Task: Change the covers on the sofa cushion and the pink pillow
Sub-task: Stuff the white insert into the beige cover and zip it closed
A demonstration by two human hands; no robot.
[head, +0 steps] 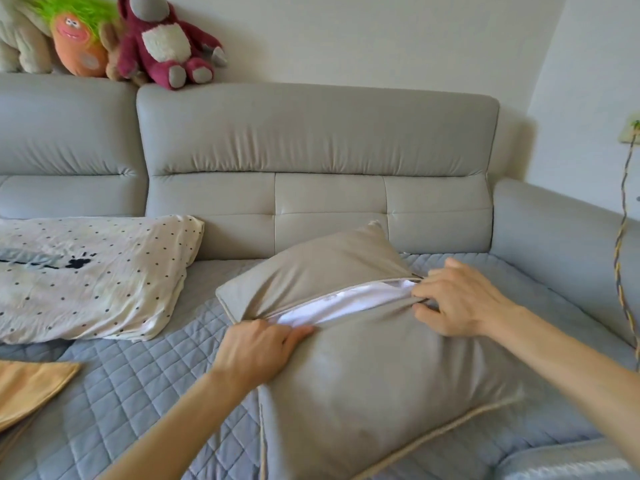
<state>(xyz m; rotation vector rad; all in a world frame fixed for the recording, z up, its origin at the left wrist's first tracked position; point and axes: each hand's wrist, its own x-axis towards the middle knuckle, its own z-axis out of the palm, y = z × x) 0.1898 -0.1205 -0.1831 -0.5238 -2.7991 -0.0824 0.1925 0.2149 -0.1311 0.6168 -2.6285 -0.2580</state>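
The right hand [460, 299] pinches the zipper end of the taupe fabric cushion cover [381, 368]; its grip is narrow, thumb and fingers closed on the slider or on the cloth just beside it, I cannot tell which. The left hand [258, 348] holds the other end of the opening, with its fingers curled over the lower edge of the cover. Between the two hands the seam stands open and the white inner cushion [346, 301] shows through the gap.

This sofa cushion lies on the blue-grey quilted seat mat [138, 375] of the light grey leather sofa [318, 140], in the middle of the seat. To the left lies a cream pillow with dark dots [90, 275], and at the lower left edge an orange cloth [31, 386], perhaps a spare cover. Some plush toys [162, 39] sit on top of the backrest.

What could go wrong, I think: the white filling bulges against the zipper line, so the slider may catch the inner fabric if it is pulled fast. Also, if the left hand releases the edge, the cover will bunch and the zipper may stick.
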